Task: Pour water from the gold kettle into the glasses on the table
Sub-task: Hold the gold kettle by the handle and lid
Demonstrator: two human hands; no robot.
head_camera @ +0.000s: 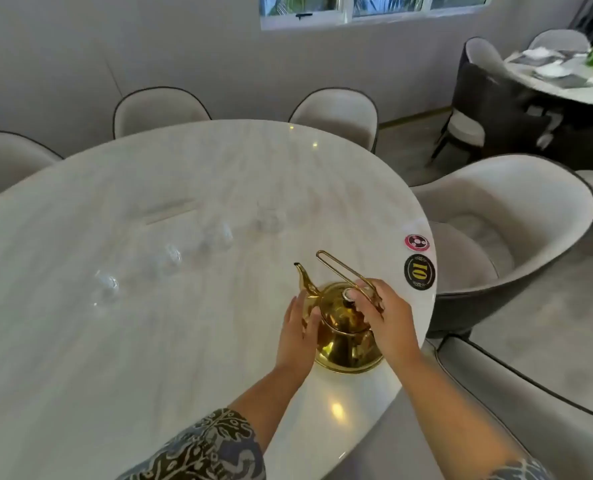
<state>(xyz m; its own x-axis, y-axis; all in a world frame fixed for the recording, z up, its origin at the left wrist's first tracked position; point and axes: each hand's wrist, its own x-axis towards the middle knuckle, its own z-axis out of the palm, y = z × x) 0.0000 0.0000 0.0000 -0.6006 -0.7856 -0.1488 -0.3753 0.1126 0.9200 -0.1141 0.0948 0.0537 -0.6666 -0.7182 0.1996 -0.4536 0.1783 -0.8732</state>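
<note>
The gold kettle (344, 336) stands on the white marble table (149, 341) near its right edge, spout pointing left and away. My left hand (297, 332) rests flat against the kettle's left side below the spout. My right hand (385, 318) is over the lid, fingers curled at the lid knob and the base of the tall wire handle. Several clear glasses stand in a diagonal row to the left, blurred: one at the near left (106, 287), one further along (168, 258), one (219, 237) beyond it, and the farthest (269, 218).
Two round stickers, a black one (419, 272) and a pink one (416, 242), lie at the table's right edge. Grey upholstered chairs ring the table, one (517, 237) close on the right. A second table (565, 77) with papers stands at the far right.
</note>
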